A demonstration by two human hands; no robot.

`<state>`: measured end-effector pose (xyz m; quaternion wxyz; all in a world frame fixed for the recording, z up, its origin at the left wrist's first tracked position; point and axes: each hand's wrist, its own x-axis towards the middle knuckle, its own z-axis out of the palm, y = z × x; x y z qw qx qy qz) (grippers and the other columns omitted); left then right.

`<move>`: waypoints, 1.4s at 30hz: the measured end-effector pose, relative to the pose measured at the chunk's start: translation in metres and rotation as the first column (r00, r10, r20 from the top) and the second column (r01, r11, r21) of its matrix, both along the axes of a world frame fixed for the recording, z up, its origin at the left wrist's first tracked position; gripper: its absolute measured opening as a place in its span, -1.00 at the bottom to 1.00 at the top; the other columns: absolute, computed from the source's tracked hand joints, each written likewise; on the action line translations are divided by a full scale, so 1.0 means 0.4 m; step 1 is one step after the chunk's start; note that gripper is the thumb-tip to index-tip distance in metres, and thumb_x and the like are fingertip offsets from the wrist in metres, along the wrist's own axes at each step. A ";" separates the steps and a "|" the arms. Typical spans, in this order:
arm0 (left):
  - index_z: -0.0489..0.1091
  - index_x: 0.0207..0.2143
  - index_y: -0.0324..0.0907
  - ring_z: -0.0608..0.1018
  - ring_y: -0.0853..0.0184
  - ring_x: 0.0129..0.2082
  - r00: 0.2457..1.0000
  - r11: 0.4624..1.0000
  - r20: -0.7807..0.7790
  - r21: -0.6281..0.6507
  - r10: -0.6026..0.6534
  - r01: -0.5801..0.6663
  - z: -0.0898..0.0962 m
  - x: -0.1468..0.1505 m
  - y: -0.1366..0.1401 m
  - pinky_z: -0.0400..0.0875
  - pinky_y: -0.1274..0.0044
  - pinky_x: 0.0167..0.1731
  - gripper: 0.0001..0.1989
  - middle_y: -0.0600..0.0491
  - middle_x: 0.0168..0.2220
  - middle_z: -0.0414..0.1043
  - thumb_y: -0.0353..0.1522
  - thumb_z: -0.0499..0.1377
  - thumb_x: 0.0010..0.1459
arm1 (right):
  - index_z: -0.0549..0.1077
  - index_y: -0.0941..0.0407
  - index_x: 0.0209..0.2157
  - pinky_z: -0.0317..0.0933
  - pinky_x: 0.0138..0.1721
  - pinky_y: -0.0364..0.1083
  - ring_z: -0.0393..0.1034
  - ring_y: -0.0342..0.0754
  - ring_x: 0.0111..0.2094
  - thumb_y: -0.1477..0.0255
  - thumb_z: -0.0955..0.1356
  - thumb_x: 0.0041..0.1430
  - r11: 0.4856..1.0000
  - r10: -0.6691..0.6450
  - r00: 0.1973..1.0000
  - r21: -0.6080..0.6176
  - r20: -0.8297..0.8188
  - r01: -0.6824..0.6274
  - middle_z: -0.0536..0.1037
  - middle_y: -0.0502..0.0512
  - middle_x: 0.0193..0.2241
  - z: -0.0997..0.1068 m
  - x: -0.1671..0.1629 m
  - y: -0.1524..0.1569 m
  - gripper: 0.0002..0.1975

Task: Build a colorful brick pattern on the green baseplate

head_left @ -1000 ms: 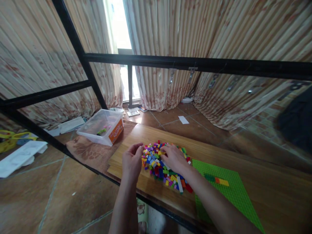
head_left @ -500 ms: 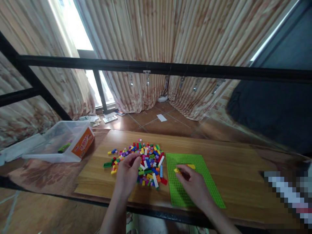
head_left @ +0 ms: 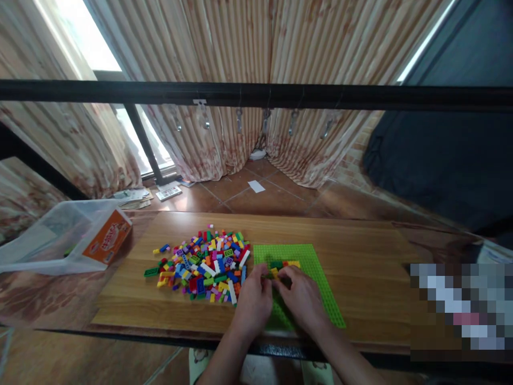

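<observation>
Fingers of left hand [head_left: 255, 297] and right hand [head_left: 302, 297] are bending inward, tips nearly meeting about a small yellow brick [head_left: 274, 272]; cannot tell which are pinching it. Green baseboard [head_left: 324, 305] is lying beneath them. Just past the tips, a green, orange and yellow row of bricks [head_left: 285, 264] is resting on it. Left of the fingers, a brick heap [head_left: 208, 266] is spreading over a wooden tabletop [head_left: 372, 272]. Farther left, clear tub [head_left: 107, 238] is standing. Well beyond, curtains [head_left: 236, 43] are hanging.
</observation>
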<state>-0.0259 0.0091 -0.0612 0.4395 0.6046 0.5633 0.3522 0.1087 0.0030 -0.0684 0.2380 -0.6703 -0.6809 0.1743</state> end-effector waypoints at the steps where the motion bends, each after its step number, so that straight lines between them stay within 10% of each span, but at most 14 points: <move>1: 0.33 -0.07 -0.20 0.52 0.27 -0.13 1.000 1.000 0.005 0.005 -0.002 0.002 -0.004 0.003 0.001 0.37 0.44 -0.09 -0.69 -0.08 -0.14 0.47 -0.50 0.02 0.12 | 0.41 0.09 -0.37 0.20 -0.25 -0.09 0.43 -0.04 -0.32 0.41 0.32 0.11 1.000 0.004 1.000 -0.012 -0.024 -0.004 0.52 0.05 -0.36 0.001 0.003 0.000 -0.94; 26: 0.27 0.05 -0.23 0.51 0.26 -0.04 0.999 1.000 -0.018 -0.006 -0.029 0.029 -0.002 0.025 -0.009 0.40 0.45 -0.05 -0.61 -0.11 -0.05 0.48 -0.49 0.00 0.15 | 0.55 0.13 -0.24 0.26 -0.14 -0.04 0.46 0.01 -0.22 0.55 0.33 0.10 0.999 0.042 0.991 -0.008 -0.128 -0.043 0.59 0.12 -0.26 0.002 0.016 0.014 -0.80; 42: 0.37 -0.04 -0.26 0.48 0.23 -0.11 0.913 0.984 -0.392 0.087 -0.111 0.156 0.013 0.043 -0.019 0.36 0.45 -0.06 -0.62 -0.15 -0.12 0.43 -0.52 -0.07 0.14 | 0.58 0.11 -0.28 0.27 -0.17 -0.06 0.44 -0.02 -0.26 0.59 0.32 0.11 0.996 0.088 0.988 0.002 -0.124 -0.089 0.56 0.12 -0.32 -0.009 0.027 0.027 -0.79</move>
